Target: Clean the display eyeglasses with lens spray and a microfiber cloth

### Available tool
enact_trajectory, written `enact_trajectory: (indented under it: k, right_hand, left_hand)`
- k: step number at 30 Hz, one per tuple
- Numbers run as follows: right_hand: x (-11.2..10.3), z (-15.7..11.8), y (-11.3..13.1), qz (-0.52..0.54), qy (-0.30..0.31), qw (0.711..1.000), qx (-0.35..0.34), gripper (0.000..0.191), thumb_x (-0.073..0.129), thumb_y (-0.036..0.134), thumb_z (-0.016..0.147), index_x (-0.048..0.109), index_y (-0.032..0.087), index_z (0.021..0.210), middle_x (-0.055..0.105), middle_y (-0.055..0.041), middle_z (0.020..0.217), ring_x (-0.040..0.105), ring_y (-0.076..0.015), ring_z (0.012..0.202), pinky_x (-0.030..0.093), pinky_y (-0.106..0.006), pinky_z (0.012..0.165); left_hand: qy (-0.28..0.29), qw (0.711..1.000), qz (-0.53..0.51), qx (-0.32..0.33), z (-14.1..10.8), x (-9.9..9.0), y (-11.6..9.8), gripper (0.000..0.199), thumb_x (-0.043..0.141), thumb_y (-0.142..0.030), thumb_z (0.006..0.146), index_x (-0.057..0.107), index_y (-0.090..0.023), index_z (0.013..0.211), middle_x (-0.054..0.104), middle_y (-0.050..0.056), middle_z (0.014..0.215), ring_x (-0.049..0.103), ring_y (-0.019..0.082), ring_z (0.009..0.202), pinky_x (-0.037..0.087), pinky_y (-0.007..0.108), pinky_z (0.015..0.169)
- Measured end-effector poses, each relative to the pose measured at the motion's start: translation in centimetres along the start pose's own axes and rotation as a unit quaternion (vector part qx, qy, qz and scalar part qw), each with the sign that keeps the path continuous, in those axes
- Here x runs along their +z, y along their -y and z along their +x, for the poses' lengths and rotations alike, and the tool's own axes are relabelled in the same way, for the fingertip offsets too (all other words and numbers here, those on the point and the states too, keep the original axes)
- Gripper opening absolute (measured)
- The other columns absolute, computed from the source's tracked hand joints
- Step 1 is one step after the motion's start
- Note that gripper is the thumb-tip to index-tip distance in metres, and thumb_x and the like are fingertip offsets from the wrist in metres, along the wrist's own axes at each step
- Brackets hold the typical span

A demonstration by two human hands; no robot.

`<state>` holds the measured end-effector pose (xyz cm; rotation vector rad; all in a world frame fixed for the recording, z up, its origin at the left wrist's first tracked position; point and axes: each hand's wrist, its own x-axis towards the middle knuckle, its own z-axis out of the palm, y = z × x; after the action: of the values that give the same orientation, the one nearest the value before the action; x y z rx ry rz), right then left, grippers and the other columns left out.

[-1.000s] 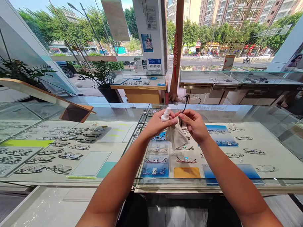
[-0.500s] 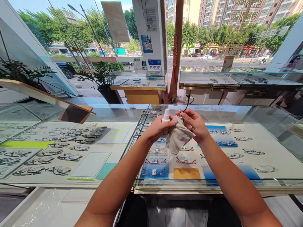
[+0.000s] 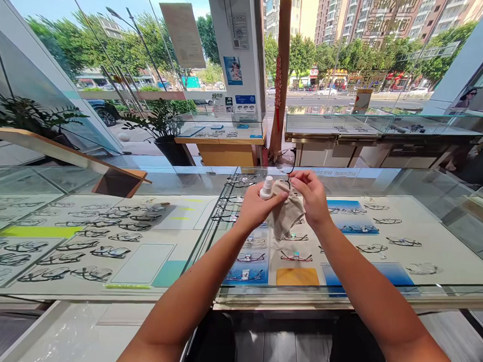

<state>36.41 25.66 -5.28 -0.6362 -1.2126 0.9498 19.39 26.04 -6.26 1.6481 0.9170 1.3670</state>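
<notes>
My left hand is closed around a small white spray bottle, held upright, and also pinches a light grey cleaning cloth that hangs down below the thumb. A pair of dark-rimmed eyeglasses stands up above the cloth, lenses away from me. One of its temples runs down into the top of the cloth. My right hand is closed with its fingertips at the frame, close to the hinge or temple; its exact grip is partly hidden. Both hands hover over the glass display case.
Beneath my hands lies a glass-topped display case holding rows of eyeglasses. Another case with more eyeglasses stands on the left. A wood-edged panel leans over that left case. An open white drawer is at lower left.
The eyeglasses have turned and shifted slightly left, with the lenses now facing differently. My left hand and the bottle have moved a little right, and the cloth is more bunched.
</notes>
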Motion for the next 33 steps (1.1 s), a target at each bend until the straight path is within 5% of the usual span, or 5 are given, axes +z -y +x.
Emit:
enact_trajectory:
  k: [6, 13, 20, 25, 33]
  right_hand:
    - [1.2, -1.9, 0.7, -0.323, 0.012, 0.921, -0.218, 0.015, 0.082, 0.042, 0.091, 0.078, 0.03, 0.098, 0.064, -0.0021, 0.09, 0.056, -0.0242, 0.091, 0.04, -0.046, 0.093]
    - [1.7, -2.3, 1.3, -0.206, -0.026, 0.955, -0.213, 0.015, 0.077, 0.045, 0.097, 0.078, 0.031, 0.096, 0.069, -0.0038, 0.094, 0.06, -0.0243, 0.093, 0.049, -0.042, 0.088]
    - [-1.9, 1.2, 2.4, 0.078, -0.048, 0.994, -0.058, 0.026, 0.077, 0.048, 0.093, 0.06, 0.028, 0.095, 0.072, 0.0017, 0.082, 0.069, -0.0183, 0.084, 0.056, -0.034, 0.08]
    - [-2.4, 1.9, 1.0, 0.055, 0.027, 0.989, 0.135, 0.035, 0.09, 0.048, 0.077, 0.066, 0.025, 0.087, 0.048, 0.0097, 0.056, 0.042, -0.0094, 0.05, 0.037, -0.025, 0.049]
    - [-1.3, 1.2, 0.6, 0.024, 0.018, 0.991, 0.129, 0.047, 0.099, 0.053, 0.064, 0.081, 0.018, 0.09, 0.065, 0.0028, 0.067, 0.045, -0.0086, 0.056, 0.033, -0.027, 0.053]
  left_hand:
    - [-0.061, 0.979, 0.161, 0.109, -1.1, 0.9, 0.0, 0.016, 0.074, -0.032, 0.09, 0.081, -0.021, 0.1, 0.079, 0.003, 0.088, 0.065, 0.019, 0.077, 0.047, 0.031, 0.074]
    - [-0.063, 0.979, 0.152, 0.119, -1.1, 0.9, -0.2, 0.021, 0.079, -0.028, 0.085, 0.083, -0.021, 0.104, 0.081, 0.003, 0.09, 0.069, 0.02, 0.079, 0.049, 0.031, 0.075]
    - [-0.068, 0.995, -0.034, 0.062, 0.4, 0.2, 0.3, 0.031, 0.084, -0.044, 0.087, 0.075, -0.018, 0.1, 0.076, 0.004, 0.093, 0.066, 0.017, 0.082, 0.051, 0.027, 0.077]
    - [0.01, 0.985, -0.172, -0.001, 1.0, 0.0, 0.5, 0.044, 0.088, -0.053, 0.084, 0.069, -0.018, 0.103, 0.072, 0.002, 0.093, 0.064, 0.015, 0.081, 0.052, 0.025, 0.079]
    - [0.101, 0.981, -0.161, -0.035, 0.4, 0.3, 0.2, 0.047, 0.09, -0.051, 0.083, 0.069, -0.016, 0.107, 0.074, 0.003, 0.09, 0.065, 0.014, 0.076, 0.052, 0.024, 0.073]
